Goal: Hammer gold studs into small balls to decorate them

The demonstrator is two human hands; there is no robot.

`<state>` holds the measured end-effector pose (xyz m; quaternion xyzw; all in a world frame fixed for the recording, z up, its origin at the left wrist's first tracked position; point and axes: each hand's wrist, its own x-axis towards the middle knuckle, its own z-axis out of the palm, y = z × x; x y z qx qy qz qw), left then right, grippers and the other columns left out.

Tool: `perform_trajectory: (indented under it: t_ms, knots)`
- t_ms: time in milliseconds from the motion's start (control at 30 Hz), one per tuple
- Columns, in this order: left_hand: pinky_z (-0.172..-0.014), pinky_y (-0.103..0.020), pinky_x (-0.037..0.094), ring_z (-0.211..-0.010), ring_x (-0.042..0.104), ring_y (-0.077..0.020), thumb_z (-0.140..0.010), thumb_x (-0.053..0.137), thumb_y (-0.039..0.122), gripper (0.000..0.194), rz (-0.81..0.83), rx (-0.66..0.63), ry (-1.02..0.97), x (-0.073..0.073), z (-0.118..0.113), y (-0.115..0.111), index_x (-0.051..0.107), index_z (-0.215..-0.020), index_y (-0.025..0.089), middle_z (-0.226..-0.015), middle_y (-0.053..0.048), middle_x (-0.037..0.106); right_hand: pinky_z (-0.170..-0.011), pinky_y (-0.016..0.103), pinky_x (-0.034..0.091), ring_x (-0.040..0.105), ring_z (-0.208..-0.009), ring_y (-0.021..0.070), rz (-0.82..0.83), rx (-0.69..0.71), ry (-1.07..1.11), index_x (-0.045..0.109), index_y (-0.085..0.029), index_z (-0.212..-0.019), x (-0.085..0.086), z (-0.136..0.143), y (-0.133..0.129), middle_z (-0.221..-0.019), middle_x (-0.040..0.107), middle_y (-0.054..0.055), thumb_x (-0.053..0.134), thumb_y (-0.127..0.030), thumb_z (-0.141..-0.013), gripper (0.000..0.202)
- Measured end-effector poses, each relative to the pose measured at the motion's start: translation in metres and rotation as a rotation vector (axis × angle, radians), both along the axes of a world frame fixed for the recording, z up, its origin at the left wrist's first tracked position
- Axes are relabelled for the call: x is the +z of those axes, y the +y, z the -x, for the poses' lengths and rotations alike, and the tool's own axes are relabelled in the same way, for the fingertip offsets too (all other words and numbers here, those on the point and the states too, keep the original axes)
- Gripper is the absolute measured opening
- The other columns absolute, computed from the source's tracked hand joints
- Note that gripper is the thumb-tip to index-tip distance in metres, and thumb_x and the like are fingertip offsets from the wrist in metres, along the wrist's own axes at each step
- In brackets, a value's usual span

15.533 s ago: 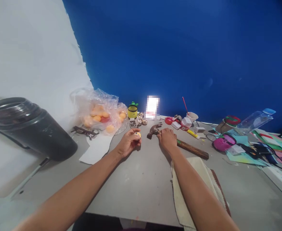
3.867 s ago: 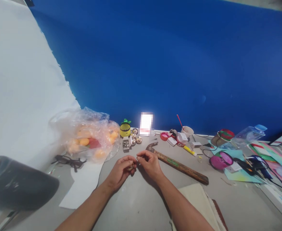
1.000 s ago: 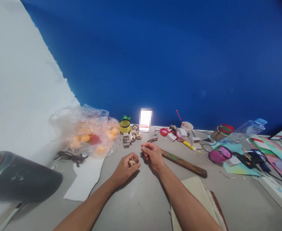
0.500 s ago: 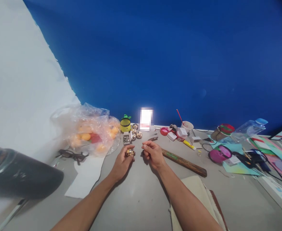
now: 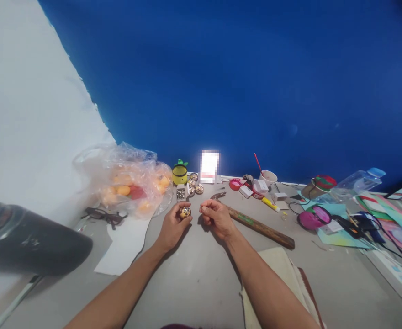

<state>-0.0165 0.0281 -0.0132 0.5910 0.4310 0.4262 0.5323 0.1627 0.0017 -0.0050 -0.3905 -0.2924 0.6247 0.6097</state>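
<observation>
**A:** What do you see in the hands?

**B:** I see the left hand (image 5: 172, 225) with its fingers closed on a small studded ball (image 5: 185, 212), pinched up at the fingertips, just above the grey table (image 5: 201, 274). The right hand (image 5: 216, 217) sits just beside it, at three o'clock from the ball. Its thumb and fingers are pressed together, maybe on something tiny. I cannot tell what; it is too small to see.

**A:** What is around them?

**B:** A hammer (image 5: 256, 224) lies at three o'clock from the right hand, with its head poking out past the knuckles at twelve o'clock. At twelve o'clock from the ball are more little studded balls (image 5: 194, 186), a small tray of shiny pins (image 5: 181, 194) and a yellow cup (image 5: 179, 174). At ten o'clock is a plastic bag of orange balls (image 5: 129, 185). Dark glasses (image 5: 101, 214) lie at nine o'clock.

**A:** What could go wrong?

**B:** I think the ball could slip, because it is round and held only by fingertips. Then it may roll away into the mess. If a sharp pin is in the right hand, it could prick a finger. An arm could also bump the hammer.
</observation>
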Motion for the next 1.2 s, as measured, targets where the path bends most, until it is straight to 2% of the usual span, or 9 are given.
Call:
perform_trajectory:
  t_ms: [167,433,600,833,933,1033,1133,1200]
  knots:
    - [-0.08,-0.031,0.055,-0.09,0.067,-0.0184,-0.078,0.079,0.033,0.047,0.045,-0.027,-0.065,-0.002,-0.002,0.0,0.062,-0.12,0.021,-0.118,-0.007,0.071,-0.044,0.018,0.033,0.046,-0.047,0.0045,-0.009,0.015,-0.008,0.071,-0.018,-0.08,-0.001,0.0,0.0,-0.072,0.071,0.0,0.098,-0.04,-0.059,0.041]
    - [-0.081,-0.032,0.055,-0.09,0.066,-0.0183,-0.074,0.081,0.03,0.04,-0.042,0.043,-0.068,-0.006,-0.002,0.002,0.065,-0.11,0.019,-0.108,-0.005,0.07,-0.043,0.018,0.033,0.047,-0.047,0.005,-0.009,0.038,-0.032,0.072,-0.018,-0.082,-0.006,-0.004,0.001,-0.072,0.072,0.001,0.1,-0.04,-0.059,0.042]
    - [-0.079,-0.032,0.055,-0.087,0.065,-0.0173,-0.074,0.08,0.028,0.039,-0.043,0.029,-0.104,-0.007,-0.003,0.002,0.062,-0.108,0.02,-0.109,-0.005,0.07,-0.044,0.018,0.032,0.048,-0.047,0.005,-0.004,0.086,-0.053,0.071,-0.019,-0.079,-0.006,-0.004,0.0,-0.072,0.072,0.0,0.1,-0.043,-0.059,0.043]
    - [-0.082,-0.031,0.052,-0.085,0.063,-0.0163,-0.075,0.076,0.024,0.041,-0.093,0.05,0.017,-0.003,-0.001,0.001,0.067,-0.115,0.018,-0.099,-0.002,0.069,-0.044,0.019,0.033,0.047,-0.047,0.0052,-0.016,0.1,-0.077,0.071,-0.019,-0.079,-0.007,-0.004,0.0,-0.073,0.073,0.0,0.099,-0.045,-0.059,0.043]
    - [-0.079,-0.029,0.052,-0.085,0.063,-0.0158,-0.074,0.078,0.024,0.046,-0.015,0.001,-0.071,-0.002,-0.002,0.0,0.067,-0.119,0.018,-0.096,-0.002,0.068,-0.045,0.019,0.033,0.047,-0.047,0.0051,-0.017,0.107,-0.074,0.071,-0.019,-0.079,-0.007,-0.004,0.0,-0.073,0.073,0.0,0.099,-0.044,-0.06,0.042]
    - [-0.075,-0.029,0.055,-0.087,0.066,-0.0165,-0.073,0.083,0.025,0.052,0.143,-0.068,-0.234,0.002,-0.004,-0.002,0.064,-0.121,0.02,-0.107,-0.004,0.07,-0.045,0.019,0.032,0.047,-0.047,0.0048,-0.019,0.104,-0.07,0.071,-0.019,-0.079,-0.007,-0.004,0.0,-0.073,0.073,0.001,0.099,-0.043,-0.06,0.041]
    - [-0.071,-0.03,0.057,-0.087,0.069,-0.0172,-0.071,0.087,0.023,0.053,0.254,-0.114,-0.371,0.005,-0.005,-0.004,0.063,-0.119,0.02,-0.12,-0.007,0.07,-0.045,0.019,0.032,0.046,-0.047,0.0058,-0.034,0.105,-0.072,0.071,-0.019,-0.08,-0.007,-0.004,-0.001,-0.069,0.071,0.0,0.098,-0.044,-0.062,0.041]
    - [-0.07,-0.028,0.057,-0.087,0.07,-0.0169,-0.069,0.087,0.019,0.05,0.312,-0.138,-0.451,0.007,-0.005,-0.003,0.065,-0.115,0.019,-0.116,-0.007,0.071,-0.045,0.02,0.032,0.045,-0.047,0.0065,-0.042,0.117,-0.081,0.07,-0.02,-0.08,-0.007,-0.004,-0.001,-0.064,0.068,-0.002,0.097,-0.045,-0.065,0.04]
